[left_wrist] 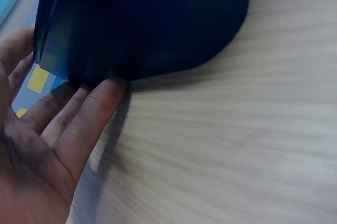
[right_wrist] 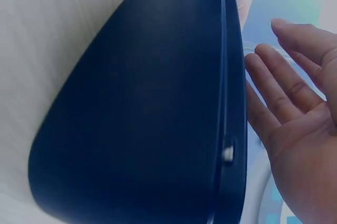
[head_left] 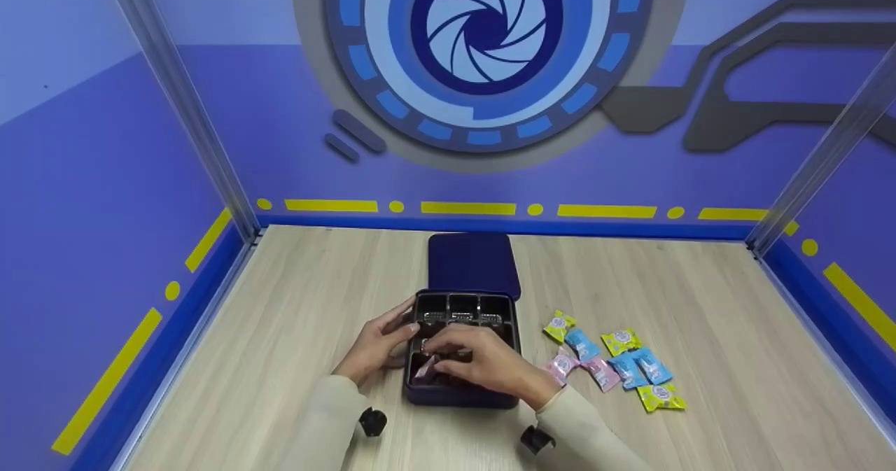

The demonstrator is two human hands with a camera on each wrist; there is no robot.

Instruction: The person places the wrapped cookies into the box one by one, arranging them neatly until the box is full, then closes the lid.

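A dark blue box (head_left: 462,395) with a black divided insert stands on the table. My left hand (head_left: 378,345) holds it by its left side, thumb at the rim. In the left wrist view, the fingers of that hand (left_wrist: 58,134) press against the box wall (left_wrist: 158,29). Over the front compartments, my right hand (head_left: 483,360) reaches in with thumb and fingers parted. A pink wrapped candy (head_left: 425,369) lies in the front left compartment, close to the thumb tip. In the right wrist view, nothing shows between the fingers of the right hand (right_wrist: 300,103).
Behind the box lies a dark blue lid (head_left: 472,264). To the right are several wrapped candies: yellow (head_left: 659,397), blue (head_left: 652,366) and pink (head_left: 600,373). Printed panels (head_left: 490,184) wall the table (head_left: 315,282) at the back and sides.
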